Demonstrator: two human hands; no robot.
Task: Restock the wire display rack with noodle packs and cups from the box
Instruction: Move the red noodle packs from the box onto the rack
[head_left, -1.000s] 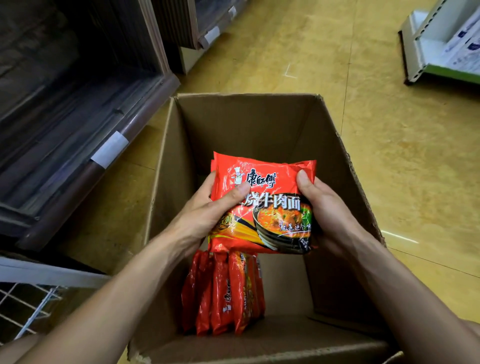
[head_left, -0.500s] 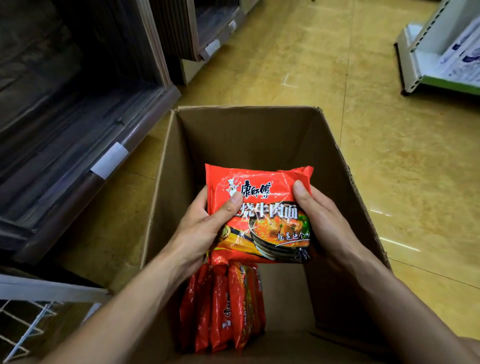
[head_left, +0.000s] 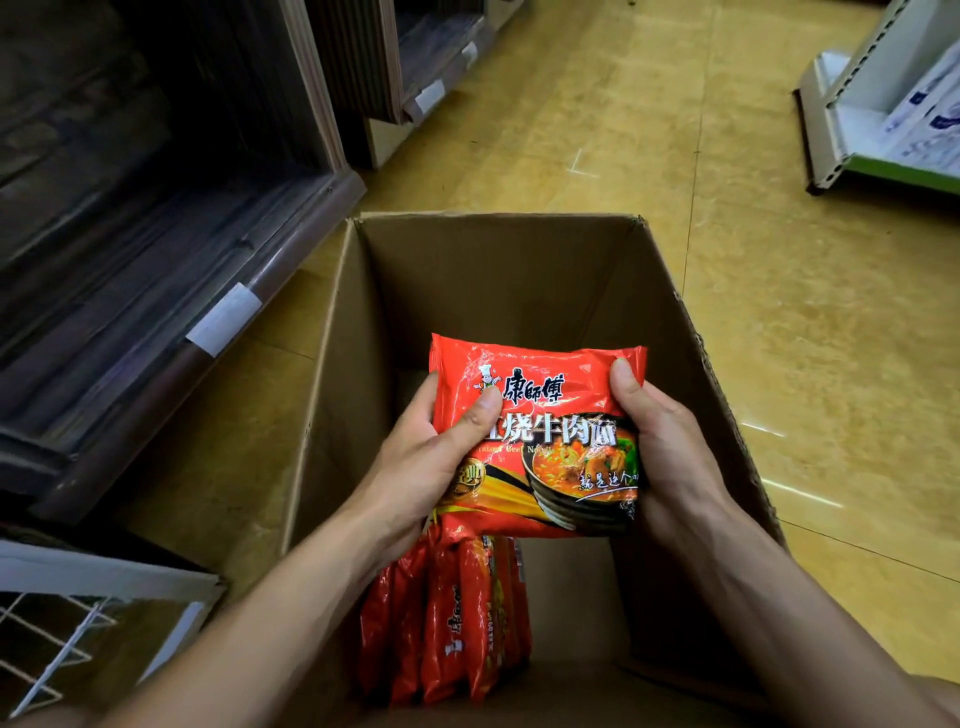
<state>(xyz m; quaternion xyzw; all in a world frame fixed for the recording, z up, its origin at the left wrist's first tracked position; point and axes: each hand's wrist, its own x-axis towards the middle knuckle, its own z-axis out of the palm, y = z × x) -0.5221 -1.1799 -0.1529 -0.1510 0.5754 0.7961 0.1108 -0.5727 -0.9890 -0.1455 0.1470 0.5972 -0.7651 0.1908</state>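
Observation:
A red noodle pack (head_left: 545, 415), face up with a bowl picture, hangs over the open cardboard box (head_left: 332, 374). My left hand (head_left: 431, 462) grips its left edge, thumb on top. My right hand (head_left: 670, 441) grips its right edge the same way. More packs may be stacked under it; I cannot tell. Several red noodle packs (head_left: 452, 618) stand on edge at the bottom of the box, near its front wall. A corner of the white wire display rack (head_left: 57, 639) shows at the lower left.
Dark wooden shelving (head_left: 156, 260) with white label holders runs along the left, close to the box. A white shelf unit (head_left: 878, 98) stands at the top right. Yellow tiled floor (head_left: 779, 312) lies open to the right of the box.
The held pack sits lower in the frame and closer to the packs in the box. Both hands keep the same grip. The view has tilted slightly upward.

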